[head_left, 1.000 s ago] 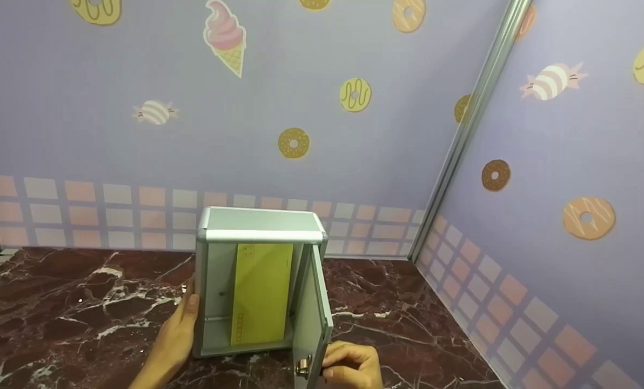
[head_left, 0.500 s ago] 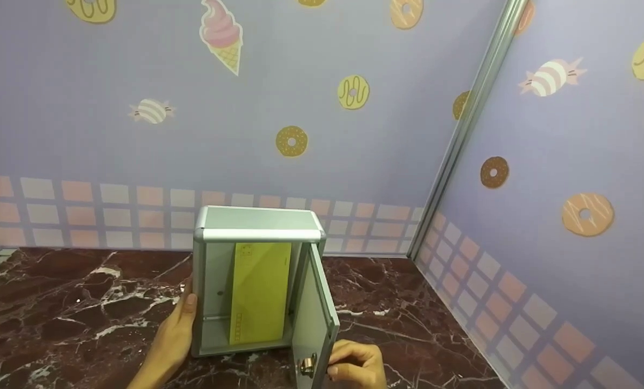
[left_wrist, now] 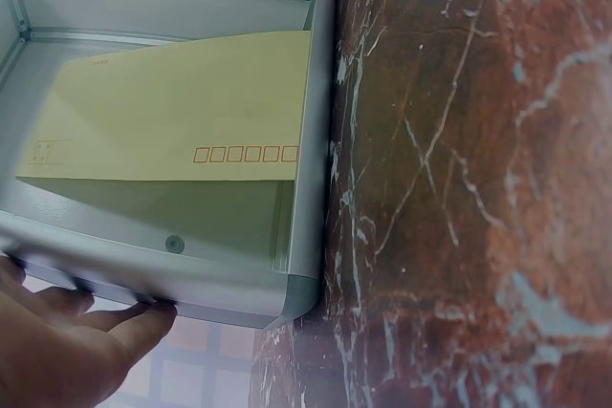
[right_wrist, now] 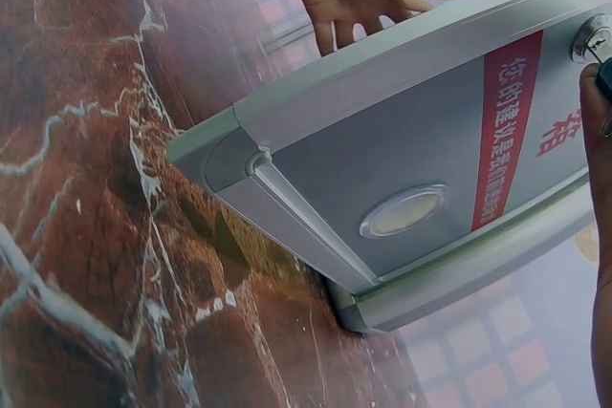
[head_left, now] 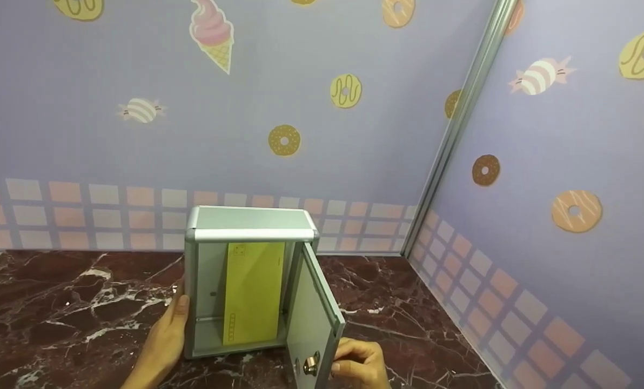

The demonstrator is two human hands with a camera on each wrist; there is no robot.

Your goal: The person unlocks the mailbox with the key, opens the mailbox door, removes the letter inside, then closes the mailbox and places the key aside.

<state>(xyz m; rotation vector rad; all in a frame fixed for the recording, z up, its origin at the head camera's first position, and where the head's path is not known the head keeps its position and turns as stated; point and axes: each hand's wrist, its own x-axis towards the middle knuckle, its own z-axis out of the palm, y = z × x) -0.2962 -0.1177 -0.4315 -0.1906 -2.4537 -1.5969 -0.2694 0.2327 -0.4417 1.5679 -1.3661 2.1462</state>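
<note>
A silver metal suggestion box [head_left: 254,234] stands upright with its door [head_left: 310,313] swung out to the right. Inside leans a yellow envelope [head_left: 253,294], red postcode squares showing in the left wrist view. My left hand [head_left: 162,335] rests against the box's left side, its fingers [left_wrist: 134,327] extended along the wall. With my right hand [head_left: 362,362] I pinch a dark-headed key [right_wrist: 605,81] at the lock [right_wrist: 593,40] on the door's outer face. The lock's inner end [head_left: 311,364] shows on the door's inside. Most of my right hand is outside its own wrist view.
The box stands on a dark red marbled tabletop [head_left: 84,313]. Behind it rises a purple wall [head_left: 246,135] with sweets printed on it, and another such wall meets it at a metal post [head_left: 457,124] on the right. The door carries a red printed strip [right_wrist: 507,126].
The door has swung slightly wider to the right, my right hand moving along with it. My left hand keeps its place on the box's side. The head view has shifted a little to the right.
</note>
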